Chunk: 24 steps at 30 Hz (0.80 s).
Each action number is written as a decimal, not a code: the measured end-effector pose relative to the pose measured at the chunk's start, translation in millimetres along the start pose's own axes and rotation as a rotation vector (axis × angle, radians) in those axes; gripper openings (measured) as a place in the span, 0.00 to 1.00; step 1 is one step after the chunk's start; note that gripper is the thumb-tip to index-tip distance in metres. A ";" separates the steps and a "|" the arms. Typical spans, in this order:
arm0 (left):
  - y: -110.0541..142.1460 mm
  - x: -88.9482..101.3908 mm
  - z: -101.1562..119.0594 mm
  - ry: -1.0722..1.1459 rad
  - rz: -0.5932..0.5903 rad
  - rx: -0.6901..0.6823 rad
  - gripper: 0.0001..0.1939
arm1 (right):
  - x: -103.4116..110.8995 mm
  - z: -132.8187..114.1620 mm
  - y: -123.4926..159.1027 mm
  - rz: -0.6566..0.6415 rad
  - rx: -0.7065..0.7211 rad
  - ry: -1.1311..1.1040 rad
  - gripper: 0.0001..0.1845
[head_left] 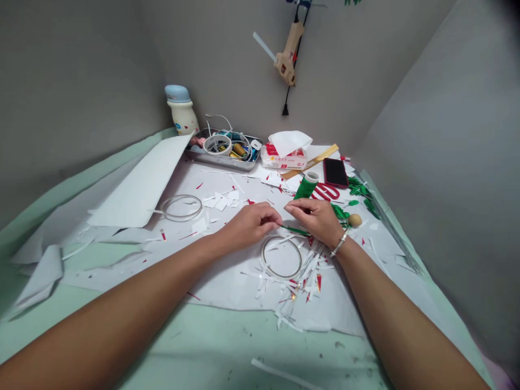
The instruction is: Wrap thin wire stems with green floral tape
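My left hand [252,223] and my right hand [312,219] meet above the white paper sheet [227,287], their fingertips pinching a thin green-wrapped wire [296,231]. Just behind my right hand stands a roll of green floral tape [305,186], upright or slightly tilted, and its contact with my fingers is hidden. Below my hands lies a thin metal ring [281,257] among white and red scraps [298,284]. A second ring [181,208] lies further left. My right wrist wears a silver bangle [339,242].
Red scissors [325,192], green leaf cut-outs [357,189] and a wooden bead [354,220] lie right of my hands. Behind are a phone [335,173], wooden ruler [311,161], tissue pack [284,154], metal tray [223,157] of oddments and bottle [182,111]. A glue gun [287,57] hangs on the wall.
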<state>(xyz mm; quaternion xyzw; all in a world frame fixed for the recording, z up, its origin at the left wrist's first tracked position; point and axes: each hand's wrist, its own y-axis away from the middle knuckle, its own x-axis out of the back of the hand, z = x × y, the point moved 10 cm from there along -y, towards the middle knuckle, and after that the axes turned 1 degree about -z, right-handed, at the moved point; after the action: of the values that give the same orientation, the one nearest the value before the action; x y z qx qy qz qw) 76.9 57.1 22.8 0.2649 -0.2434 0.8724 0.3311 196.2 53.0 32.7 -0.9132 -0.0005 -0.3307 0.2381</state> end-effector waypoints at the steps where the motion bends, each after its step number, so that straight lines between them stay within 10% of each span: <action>1: -0.4 2.2 -3.5 0.071 0.018 0.030 0.06 | -1.9 4.4 -0.3 -0.017 -0.021 -0.001 0.12; 7: -1.5 18.0 -30.6 0.282 0.184 0.207 0.08 | -30.3 -11.6 5.5 -0.229 0.057 0.107 0.09; 12: 1.3 34.8 -31.4 -0.082 0.310 0.217 0.06 | -36.3 -42.6 10.8 -0.239 0.225 0.165 0.08; 17: 0.0 17.8 -12.3 -0.288 0.169 0.054 0.07 | -15.7 -44.0 7.7 -0.083 0.224 0.145 0.10; 24: -0.7 3.0 -6.9 0.065 0.030 0.045 0.06 | 0.9 2.7 0.0 0.015 0.002 0.013 0.11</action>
<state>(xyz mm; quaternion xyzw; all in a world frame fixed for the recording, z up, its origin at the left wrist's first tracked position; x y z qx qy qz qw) 73.4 63.1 19.6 0.2398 -0.2170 0.8906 0.3196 198.6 54.1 31.4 -0.9108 0.0077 -0.3347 0.2417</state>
